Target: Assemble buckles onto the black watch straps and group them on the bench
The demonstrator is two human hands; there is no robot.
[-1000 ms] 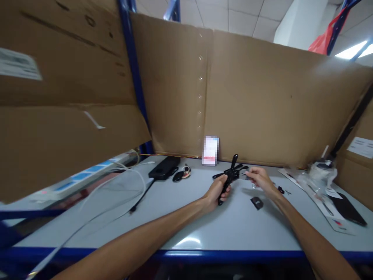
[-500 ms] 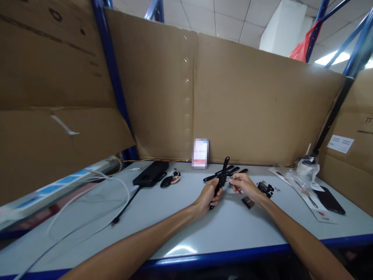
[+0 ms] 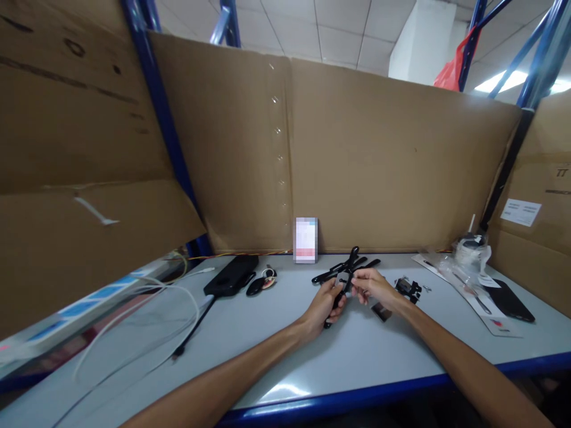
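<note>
My left hand (image 3: 328, 304) is closed around a long, glossy black part (image 3: 354, 254) with a rounded end; it slants up and away from me, and its lower tip pokes out below my fingers. My right hand (image 3: 369, 285) is beside it, thumb and fingertips pinched together against the middle of the part. Whatever lies between those fingertips is too small to make out. Behind my hands, more slim black pieces (image 3: 325, 277) lie on the table, partly overlapped by the held part. A small dark brown square (image 3: 381, 311) lies under my right wrist.
To the right are a pile of small black parts (image 3: 408, 289), a black phone (image 3: 513, 302) and a bagged item (image 3: 471, 252). A screen (image 3: 306, 240) leans on the cardboard wall (image 3: 357, 154). Left are keys (image 3: 267, 276), a black power bank (image 3: 232, 275), white cables (image 3: 196, 297) and a power strip (image 3: 84, 300).
The held black part has tilted slightly, and both hands have shifted a little lower in view. My right fingertips stay close against it. The camera view has also moved slightly.
</note>
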